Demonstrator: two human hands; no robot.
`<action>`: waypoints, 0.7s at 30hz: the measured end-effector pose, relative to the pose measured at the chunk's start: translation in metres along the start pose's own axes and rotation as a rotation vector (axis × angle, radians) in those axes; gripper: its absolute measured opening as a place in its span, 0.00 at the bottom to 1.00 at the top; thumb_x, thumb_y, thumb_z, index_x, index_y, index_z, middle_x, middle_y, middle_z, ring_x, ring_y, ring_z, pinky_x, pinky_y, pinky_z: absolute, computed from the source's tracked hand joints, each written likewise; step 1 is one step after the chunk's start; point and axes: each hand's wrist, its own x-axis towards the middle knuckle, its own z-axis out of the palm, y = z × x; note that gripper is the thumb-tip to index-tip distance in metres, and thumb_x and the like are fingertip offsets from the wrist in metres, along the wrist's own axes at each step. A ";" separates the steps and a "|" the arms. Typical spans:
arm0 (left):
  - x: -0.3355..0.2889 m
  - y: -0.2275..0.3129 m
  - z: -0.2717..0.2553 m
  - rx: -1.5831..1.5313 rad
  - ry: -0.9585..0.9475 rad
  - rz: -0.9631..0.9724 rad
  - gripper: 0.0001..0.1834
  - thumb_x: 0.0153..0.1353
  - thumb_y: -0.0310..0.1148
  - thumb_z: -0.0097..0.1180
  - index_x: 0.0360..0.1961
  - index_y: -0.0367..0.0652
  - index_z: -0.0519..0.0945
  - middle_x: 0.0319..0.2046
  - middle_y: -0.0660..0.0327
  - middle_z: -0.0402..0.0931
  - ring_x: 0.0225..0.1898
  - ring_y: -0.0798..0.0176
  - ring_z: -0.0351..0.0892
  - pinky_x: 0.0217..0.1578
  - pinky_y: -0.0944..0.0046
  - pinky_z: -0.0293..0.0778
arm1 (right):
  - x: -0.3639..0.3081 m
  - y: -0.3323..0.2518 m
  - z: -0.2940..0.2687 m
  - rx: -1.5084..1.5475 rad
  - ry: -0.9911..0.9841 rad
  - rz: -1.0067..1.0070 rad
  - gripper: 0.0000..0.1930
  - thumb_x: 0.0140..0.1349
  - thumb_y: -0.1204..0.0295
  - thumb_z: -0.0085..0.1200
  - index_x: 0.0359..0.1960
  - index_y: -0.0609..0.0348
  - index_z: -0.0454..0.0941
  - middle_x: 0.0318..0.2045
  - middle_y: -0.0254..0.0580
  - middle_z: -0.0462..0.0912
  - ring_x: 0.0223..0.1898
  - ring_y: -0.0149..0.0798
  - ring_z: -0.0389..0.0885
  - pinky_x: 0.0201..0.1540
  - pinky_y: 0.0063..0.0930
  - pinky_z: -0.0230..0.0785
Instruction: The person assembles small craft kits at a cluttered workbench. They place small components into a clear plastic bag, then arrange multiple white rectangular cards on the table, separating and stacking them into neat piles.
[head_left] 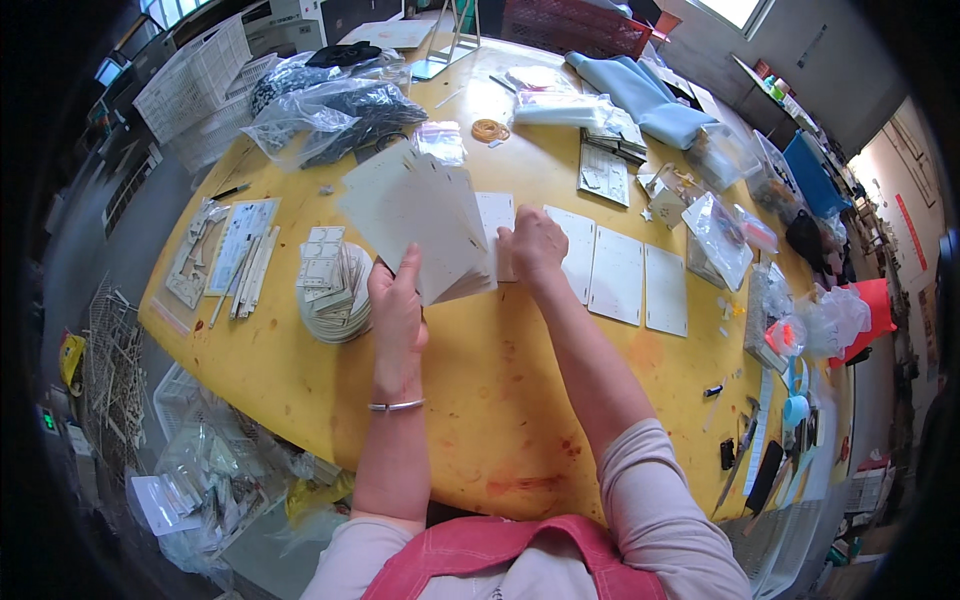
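Note:
My left hand grips a fanned stack of thin cream-coloured boards by its lower edge, thumb on top, tilted above the table. My right hand is closed, its fingers curled in at the far end of a row of similar boards. One board lies just left of it, partly hidden by the stack. Three more flat boards lie side by side to its right, the nearest partly under my wrist. Whether the right fingers hold anything is hidden.
On the yellow table, left of my left hand, stands a pile of cut wooden pieces. Plastic-bagged goods and a rubber-band coil lie farther back. Bags, tools and a black box cutter crowd the right edge.

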 end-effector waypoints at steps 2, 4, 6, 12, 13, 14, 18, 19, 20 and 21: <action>0.003 -0.001 -0.002 -0.035 -0.004 -0.054 0.19 0.74 0.32 0.58 0.59 0.32 0.75 0.56 0.57 0.80 0.55 0.66 0.79 0.57 0.63 0.75 | -0.003 -0.006 -0.012 0.166 -0.043 0.044 0.17 0.65 0.57 0.64 0.38 0.61 0.85 0.34 0.49 0.88 0.36 0.49 0.88 0.41 0.44 0.79; 0.003 -0.001 -0.004 -0.061 0.000 -0.074 0.18 0.73 0.32 0.59 0.59 0.32 0.75 0.56 0.56 0.80 0.55 0.65 0.80 0.56 0.63 0.77 | -0.008 -0.009 -0.023 0.651 -0.197 0.114 0.17 0.68 0.57 0.63 0.41 0.63 0.85 0.34 0.47 0.88 0.33 0.44 0.88 0.35 0.39 0.80; 0.003 0.000 -0.005 -0.109 -0.035 -0.115 0.19 0.73 0.32 0.59 0.59 0.33 0.74 0.56 0.56 0.80 0.55 0.65 0.80 0.56 0.63 0.76 | -0.017 -0.010 -0.030 1.450 -0.491 0.236 0.17 0.71 0.59 0.61 0.42 0.65 0.85 0.32 0.43 0.88 0.30 0.38 0.88 0.30 0.34 0.81; -0.001 0.008 -0.001 -0.128 -0.005 -0.083 0.21 0.74 0.32 0.58 0.62 0.34 0.73 0.57 0.57 0.79 0.57 0.64 0.78 0.60 0.62 0.74 | -0.026 -0.007 -0.032 1.433 -0.405 0.205 0.14 0.73 0.66 0.58 0.42 0.69 0.85 0.28 0.41 0.86 0.23 0.32 0.83 0.20 0.27 0.78; -0.002 0.010 0.001 -0.125 0.013 -0.050 0.21 0.74 0.32 0.57 0.63 0.34 0.72 0.58 0.57 0.78 0.58 0.64 0.77 0.61 0.62 0.73 | -0.024 -0.002 -0.033 1.431 -0.394 0.193 0.14 0.72 0.66 0.58 0.41 0.69 0.85 0.28 0.41 0.86 0.22 0.32 0.83 0.20 0.27 0.78; -0.005 0.013 0.002 -0.061 0.032 0.064 0.21 0.75 0.32 0.56 0.64 0.34 0.72 0.58 0.57 0.77 0.59 0.64 0.76 0.61 0.62 0.72 | -0.019 0.002 -0.034 1.400 -0.326 0.209 0.13 0.72 0.67 0.58 0.39 0.69 0.85 0.27 0.41 0.85 0.20 0.33 0.82 0.18 0.28 0.77; -0.017 0.029 0.008 0.045 0.149 0.342 0.24 0.76 0.33 0.55 0.67 0.35 0.68 0.62 0.56 0.73 0.62 0.62 0.72 0.64 0.60 0.69 | 0.007 0.007 -0.027 1.322 -0.101 0.271 0.15 0.70 0.69 0.59 0.38 0.77 0.81 0.27 0.50 0.85 0.21 0.38 0.85 0.19 0.33 0.82; -0.022 0.031 0.011 0.031 0.172 0.396 0.25 0.76 0.33 0.55 0.68 0.35 0.67 0.63 0.55 0.72 0.63 0.61 0.71 0.65 0.58 0.68 | 0.015 0.001 -0.019 1.304 -0.134 0.261 0.15 0.69 0.69 0.59 0.39 0.76 0.82 0.27 0.48 0.85 0.22 0.37 0.86 0.19 0.33 0.82; -0.028 0.029 0.016 0.024 0.190 0.440 0.28 0.77 0.35 0.53 0.71 0.35 0.63 0.67 0.54 0.69 0.65 0.59 0.70 0.66 0.58 0.67 | 0.022 -0.008 -0.009 1.277 -0.164 0.263 0.14 0.69 0.69 0.60 0.39 0.74 0.83 0.27 0.46 0.85 0.23 0.36 0.86 0.20 0.33 0.82; -0.031 0.026 0.022 -0.002 0.218 0.380 0.28 0.77 0.35 0.53 0.72 0.35 0.63 0.67 0.53 0.68 0.65 0.59 0.70 0.66 0.58 0.67 | 0.026 -0.018 0.002 1.254 -0.197 0.256 0.14 0.69 0.69 0.61 0.39 0.73 0.83 0.26 0.44 0.85 0.24 0.36 0.86 0.20 0.33 0.83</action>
